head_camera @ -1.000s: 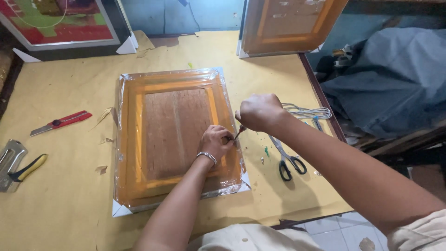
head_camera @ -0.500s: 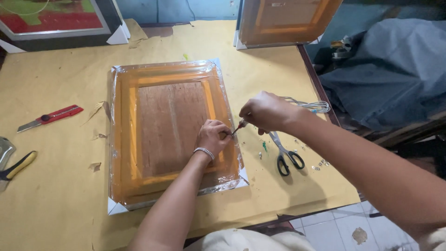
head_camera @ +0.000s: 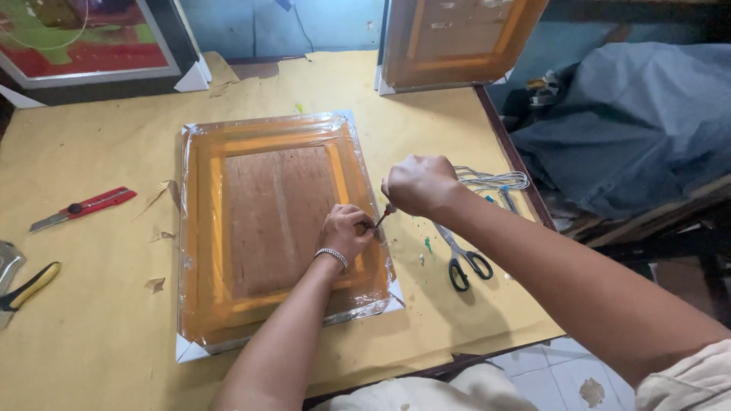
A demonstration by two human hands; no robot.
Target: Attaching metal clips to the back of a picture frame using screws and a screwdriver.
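Fingers of our right hand (head_camera: 419, 185) are pinched around a thin tool with a reddish handle (head_camera: 383, 218), and our left hand (head_camera: 346, 232) is curled and pressing beside its tip. Both work on the large orange-bordered wooden frame wrapped in clear plastic film (head_camera: 274, 228), lying flat mid-bench (head_camera: 99, 304). We judge the wrapping done and its right edge unfinished. Black-handled scissors (head_camera: 463, 262) lie just beside it.

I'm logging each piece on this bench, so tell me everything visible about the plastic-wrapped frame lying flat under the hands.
The wrapped frame is a rectangular picture frame lying back-up on the paper-covered table. Clear plastic film covers it, orange tape bands run around a brown wooden backing, and white protectors cap the near corners. The left hand rests on its right edge; the right hand holds a small tool to that edge.
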